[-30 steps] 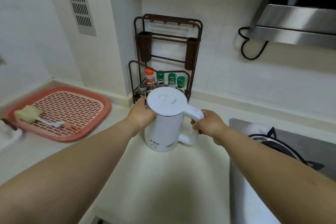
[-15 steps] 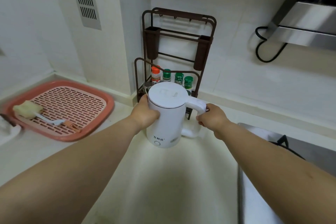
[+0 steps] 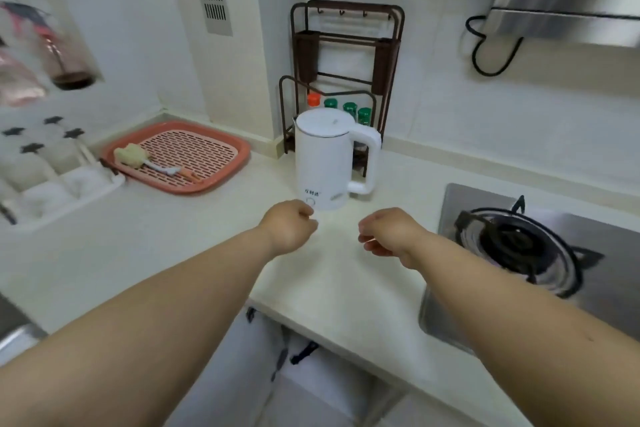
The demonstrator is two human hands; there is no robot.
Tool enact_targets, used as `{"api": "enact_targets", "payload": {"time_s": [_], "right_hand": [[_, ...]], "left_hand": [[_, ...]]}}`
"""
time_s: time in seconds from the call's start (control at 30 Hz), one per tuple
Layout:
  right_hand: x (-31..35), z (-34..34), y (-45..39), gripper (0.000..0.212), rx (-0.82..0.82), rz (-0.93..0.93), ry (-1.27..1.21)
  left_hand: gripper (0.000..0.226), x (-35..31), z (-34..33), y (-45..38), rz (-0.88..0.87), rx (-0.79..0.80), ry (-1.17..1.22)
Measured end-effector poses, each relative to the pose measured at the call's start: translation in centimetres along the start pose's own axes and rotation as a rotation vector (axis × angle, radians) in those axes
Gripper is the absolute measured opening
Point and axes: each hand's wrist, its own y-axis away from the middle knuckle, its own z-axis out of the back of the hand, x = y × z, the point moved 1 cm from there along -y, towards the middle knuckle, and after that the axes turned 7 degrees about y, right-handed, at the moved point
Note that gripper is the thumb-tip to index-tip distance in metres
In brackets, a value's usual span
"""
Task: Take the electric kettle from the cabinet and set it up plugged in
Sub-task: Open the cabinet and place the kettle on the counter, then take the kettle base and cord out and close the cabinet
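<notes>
- Countertop [image 3: 194,253]: pale; near edge cut off by both forearms.
- Gas burner [image 3: 512,239]: beside the right hand, partly out of view.
- Pink tray [image 3: 239,152]: beyond the left hand, holds a sponge brush [image 3: 133,156].
- Rack [image 3: 346,55]: behind the kettle, spice jars [image 3: 346,107] half hidden.
- Kettle [image 3: 323,159]: white, upright, lid closed, just beyond both hands; cord unseen.
- Left hand [image 3: 289,227]: loosely curled, empty, just short of the kettle's base.
- Right hand [image 3: 388,230]: half curled, empty, clear of the kettle.

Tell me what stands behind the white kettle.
Behind the kettle stands a brown wire rack holding capped spice jars. Only the jar tops show; the kettle covers their bodies and the rack's lower shelf.
</notes>
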Motion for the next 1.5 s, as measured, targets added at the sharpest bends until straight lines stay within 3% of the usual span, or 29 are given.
{"api": "enact_targets", "payload": {"time_s": [0.2, 0.4, 0.73, 0.97, 1.1, 1.2, 1.3, 1.4, 1.5], "right_hand": [[-7.0, -6.2, 5.9, 0.010, 0.196, -0.107, 0.024], [-12.1, -10.5, 8.0, 0.010, 0.207, -0.161, 0.064], [-24.2, -22.6, 1.6, 0.017, 0.206, -0.444, 0.023], [-37.1, -30.4, -9.6, 0.012, 0.165, -0.406, 0.064], [-43.9, -34.0, -16.5, 0.024, 0.067, -0.376, 0.024], [-48.7, -36.5, -21.7, 0.014, 0.047, -0.378, 0.027], [-52.6, -38.3, -25.9, 0.024, 0.002, -0.340, 0.009], [-55.5, -39.6, -29.0, 0.017, -0.063, -0.300, -0.013], [-58.3, -39.8, -31.2, 0.017, -0.114, -0.311, 0.024]], "left_hand": [[0.033, 6.0, -3.9, 8.3, 0.062, 0.174, -0.164], [0.006, 14.7, -6.2, 11.2, 0.183, 0.278, -0.124], [0.039, 32.5, -14.6, 8.6, 0.368, 0.311, -0.098], [0.037, 43.5, -26.4, 1.0, 0.305, 0.305, -0.150], [0.047, 49.1, -32.6, -3.5, 0.232, 0.296, -0.199], [0.052, 53.5, -37.1, -7.8, 0.213, 0.272, -0.230], [0.045, 56.3, -40.1, -11.7, 0.223, 0.241, -0.245], [0.042, 58.4, -43.2, -15.4, 0.200, 0.226, -0.244], [0.055, 59.8, -46.5, -18.3, 0.175, 0.247, -0.169]]}}
